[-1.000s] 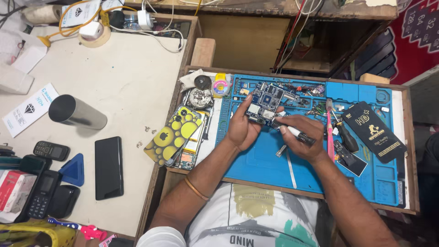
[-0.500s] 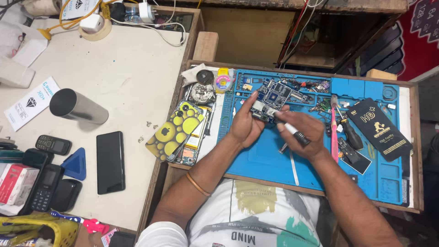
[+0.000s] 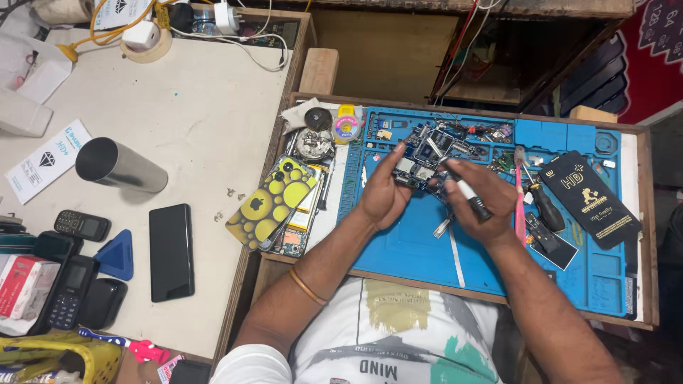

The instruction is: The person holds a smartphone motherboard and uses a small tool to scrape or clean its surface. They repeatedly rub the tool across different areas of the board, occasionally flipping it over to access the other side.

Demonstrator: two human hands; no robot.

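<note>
My left hand [image 3: 383, 193] grips a small phone circuit board [image 3: 420, 162] above the blue work mat [image 3: 405, 249]. A gold bangle sits on that forearm. My right hand [image 3: 484, 195] holds a black-handled tool [image 3: 469, 192] like a pen, its pale tip touching the board. Both hands meet over the middle of the mat. Loose small parts [image 3: 484, 131] lie on the mat just beyond the board.
A yellow-spotted phone case [image 3: 274, 203] lies over an opened phone at the mat's left edge. A pink brush [image 3: 519, 203], screwdriver [image 3: 544, 203] and black flat packet [image 3: 589, 199] lie right. On the pale table: metal cup [image 3: 121, 167], black phone [image 3: 171, 252], keypad phones [image 3: 82, 226], blue pick [image 3: 116, 256].
The view has shifted slightly. My hands stay together over the board, and the tool's tip has moved a little on it.
</note>
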